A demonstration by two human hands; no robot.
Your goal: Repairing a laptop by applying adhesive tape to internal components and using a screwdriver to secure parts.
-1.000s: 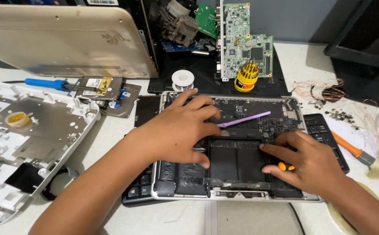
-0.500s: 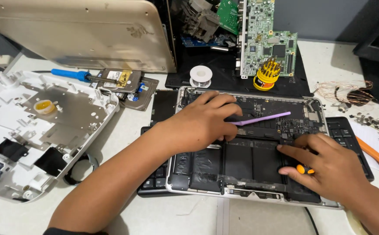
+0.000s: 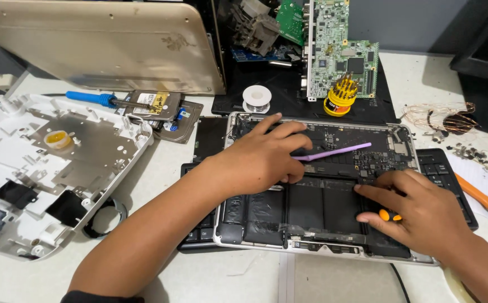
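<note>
An opened silver laptop base (image 3: 238,238) lies bottom-up in front of me, its black battery cells (image 3: 305,207) and dark circuit board (image 3: 362,146) exposed. My left hand (image 3: 258,157) rests on the left part of the base and grips a thin purple pry stick (image 3: 339,151) that slants across the board. My right hand (image 3: 418,210) presses on the right battery cells, closed around a small orange-handled tool (image 3: 388,215), mostly hidden by the fingers.
A black keyboard (image 3: 443,168) lies under the laptop. A white chassis with metal plate (image 3: 59,163) lies at left. Behind are a beige lid (image 3: 98,45), hard drives (image 3: 162,109), blue screwdriver (image 3: 90,99), solder spool (image 3: 256,97), yellow bit holder (image 3: 340,95), green boards (image 3: 336,45). An orange brush (image 3: 482,196) at right.
The view has shifted, so everything sits lower and further right in frame. My left hand has slid a little along the base with the purple stick; my right hand stays on the battery.
</note>
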